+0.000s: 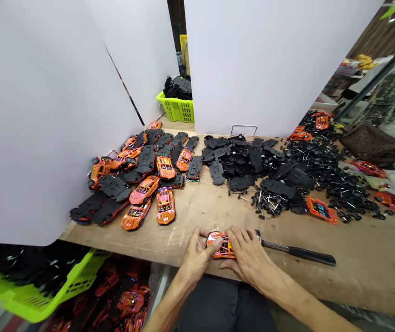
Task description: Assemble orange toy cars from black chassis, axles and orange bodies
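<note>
— Where is the orange toy car (219, 244)?

— At the near edge of the counter (197, 207), gripped from both ends. The left hand (197, 255) curls around its left end, thumb on top. The right hand (249, 256) closes over its right end, fingers spread.

— And around them?

— A hammer (299, 252) lies just right of the right hand. Farther off, a heap of orange cars (149, 189) sits on the left, with black chassis plates (249, 161) and wheels (338, 184) on the right.
</note>
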`<state>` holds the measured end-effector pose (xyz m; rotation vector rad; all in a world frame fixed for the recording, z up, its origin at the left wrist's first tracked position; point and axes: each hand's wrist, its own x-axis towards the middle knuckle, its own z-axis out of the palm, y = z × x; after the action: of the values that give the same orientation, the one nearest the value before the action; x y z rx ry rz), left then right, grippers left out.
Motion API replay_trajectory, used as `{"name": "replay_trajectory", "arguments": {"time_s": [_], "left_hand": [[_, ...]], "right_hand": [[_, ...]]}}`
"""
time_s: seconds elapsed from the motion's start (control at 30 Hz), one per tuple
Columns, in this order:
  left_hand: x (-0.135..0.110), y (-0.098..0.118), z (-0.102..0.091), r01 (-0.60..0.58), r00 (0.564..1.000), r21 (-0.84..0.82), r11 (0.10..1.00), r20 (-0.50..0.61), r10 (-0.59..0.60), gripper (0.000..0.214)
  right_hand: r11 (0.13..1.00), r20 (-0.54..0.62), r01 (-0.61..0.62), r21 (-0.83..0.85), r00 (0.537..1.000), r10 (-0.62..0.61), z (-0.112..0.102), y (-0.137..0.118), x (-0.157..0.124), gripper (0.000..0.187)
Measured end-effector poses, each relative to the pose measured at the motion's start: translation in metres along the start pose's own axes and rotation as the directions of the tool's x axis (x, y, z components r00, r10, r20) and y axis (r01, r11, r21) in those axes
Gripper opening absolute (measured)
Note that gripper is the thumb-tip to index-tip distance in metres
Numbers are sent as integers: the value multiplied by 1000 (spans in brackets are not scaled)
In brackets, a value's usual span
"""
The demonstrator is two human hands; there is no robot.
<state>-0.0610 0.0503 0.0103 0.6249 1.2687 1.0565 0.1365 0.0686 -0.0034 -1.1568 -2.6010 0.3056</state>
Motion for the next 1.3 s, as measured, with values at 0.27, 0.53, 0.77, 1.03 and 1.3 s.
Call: {"name": "replay_trajectory", "arguments": {"time_s": [0.27, 0.53, 0.77, 1.03, 1.3], "left_hand": [[-14, 17, -17, -142, 912, 133, 981, 402, 78, 39], [1, -8, 22, -442, 842, 397, 804, 492, 221, 28], [-8, -20, 43, -488, 854, 443, 752, 421, 306, 27], [-3, -6, 44, -635, 768, 598, 488, 556, 319, 24], [-2, -13, 70, -624, 681, 777, -81, 592, 430, 20]], "right_hand": [[466, -51, -268, 843, 823, 565, -2, -16, -51, 38], [602, -12, -244, 760, 921, 389, -28, 40, -54, 32], [554, 48, -207, 806, 956, 288, -42, 45, -47, 25], [425, 83, -271, 864, 908, 411, -36, 40, -41, 29], [481, -77, -299, 824, 782, 619, -12, 27, -47, 30]]}}
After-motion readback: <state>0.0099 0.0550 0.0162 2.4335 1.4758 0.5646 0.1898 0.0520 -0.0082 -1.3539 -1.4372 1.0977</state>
